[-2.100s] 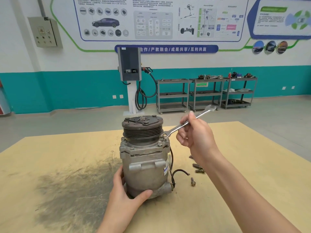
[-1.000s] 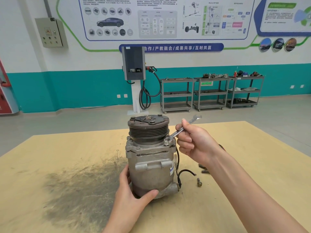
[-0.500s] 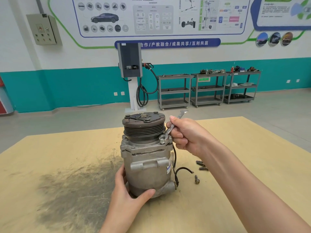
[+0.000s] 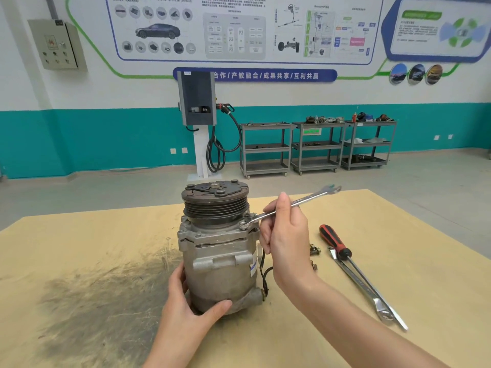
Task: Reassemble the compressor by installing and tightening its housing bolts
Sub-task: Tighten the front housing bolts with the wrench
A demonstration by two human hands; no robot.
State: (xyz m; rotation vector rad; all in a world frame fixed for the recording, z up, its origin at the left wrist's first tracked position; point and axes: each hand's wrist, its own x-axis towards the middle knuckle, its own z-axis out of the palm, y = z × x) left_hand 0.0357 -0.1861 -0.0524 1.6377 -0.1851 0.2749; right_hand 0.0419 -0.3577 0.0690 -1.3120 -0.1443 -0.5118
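Compressor [image 4: 220, 251] standing upright mid-counter [image 4: 79, 235], left hand [image 4: 186, 309] gripping its base. Right hand [image 4: 287, 235] pinching wrench [image 4: 292, 203], ring end sitting on housing bolt [image 4: 244, 224] w/ pulley close by. Risk: ring slipping off, rounding bolt head, if wrench is tilting.

I saw a yellow wooden table [image 4: 398, 235] with a big dark grey stain [image 4: 101, 301] on its left part. The compressor [image 4: 220, 261] stood upright on it, near the middle. To the right lay a screwdriver [image 4: 337, 245] with a red and black handle, and just beside it a second wrench [image 4: 366, 290]. Between these and the compressor lay some loose bolts [image 4: 314, 249], small and hard to count.
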